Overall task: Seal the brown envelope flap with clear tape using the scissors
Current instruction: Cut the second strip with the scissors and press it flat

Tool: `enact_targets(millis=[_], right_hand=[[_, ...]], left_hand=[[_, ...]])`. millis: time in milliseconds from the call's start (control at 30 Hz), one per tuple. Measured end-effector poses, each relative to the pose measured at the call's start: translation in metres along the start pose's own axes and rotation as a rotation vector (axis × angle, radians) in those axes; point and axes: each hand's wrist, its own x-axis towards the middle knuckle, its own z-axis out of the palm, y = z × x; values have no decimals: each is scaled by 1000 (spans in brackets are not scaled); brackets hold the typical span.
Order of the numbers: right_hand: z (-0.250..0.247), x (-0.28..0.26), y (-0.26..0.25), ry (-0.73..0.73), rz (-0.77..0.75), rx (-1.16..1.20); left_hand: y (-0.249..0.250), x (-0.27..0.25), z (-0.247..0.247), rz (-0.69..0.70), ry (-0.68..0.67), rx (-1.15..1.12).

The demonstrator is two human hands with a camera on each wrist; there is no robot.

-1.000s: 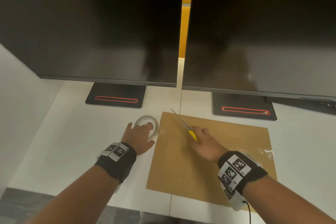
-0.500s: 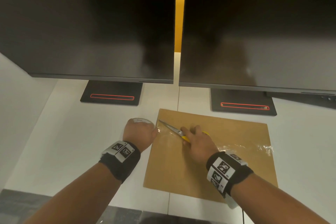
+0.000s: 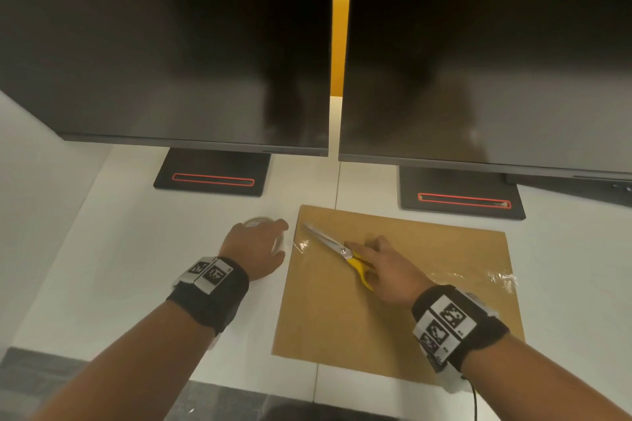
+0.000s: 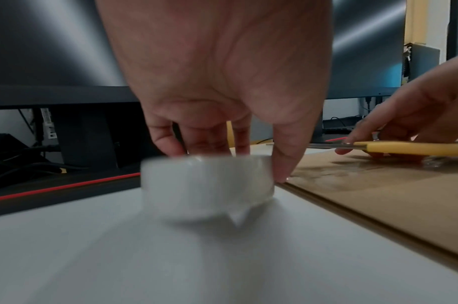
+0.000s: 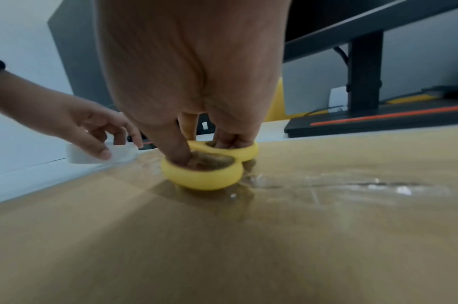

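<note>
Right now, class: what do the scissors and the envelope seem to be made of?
Scissors: blades look like bare metal, grey with a shine; handle loops look like matte yellow plastic. Brown envelope: dull kraft paper, probably, flat with thin edges.

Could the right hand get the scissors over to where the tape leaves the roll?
Probably yes. The right hand holds the scissors flat on the brown envelope, blades pointing at the tape roll under the left hand, with nothing lying between them.

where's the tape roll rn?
Head view: the tape roll sits on the desk just off the envelope's left edge, under the left hand, which grips it; the scissors lie to its right.
</note>
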Motion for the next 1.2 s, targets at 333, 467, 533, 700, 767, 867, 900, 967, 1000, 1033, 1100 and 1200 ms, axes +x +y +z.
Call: enact_targets(millis=[333, 467, 533, 700, 767, 867, 900, 967, 1000, 1033, 1100, 1200], right_hand=[[-21, 0, -33, 139, -214, -383], [-24, 8, -41, 143, -260, -450], [-21, 10, -41, 145, -278, -482], [-22, 15, -45, 152, -296, -590], [-23, 16, -46, 156, -303, -611], [-23, 17, -46, 122, -316, -620], [-23, 19, -45, 147, -318, -610], [-25, 18, -50, 194, -328, -619], [-24, 16, -52, 177, -319, -625], [-23, 15, -54, 122, -307, -598], [-17, 18, -48, 94, -273, -621], [-19, 15, -54, 133, -225, -674]], left_hand=[[4, -4, 6, 13, 64, -105], [2, -2, 6, 9, 57, -70], [1, -1, 6, 3, 54, -70], [0, 0, 5, 10, 37, -61], [0, 1, 5, 10, 32, -59], [1, 1, 5, 5, 18, -57], [1, 1, 6, 1, 16, -60], [2, 1, 7, -6, 13, -69], [2, 1, 7, -8, 12, -73], [2, 1, 7, -8, 11, -75], [3, 1, 7, -3, 14, -71], [3, 2, 8, 8, 15, -69]])
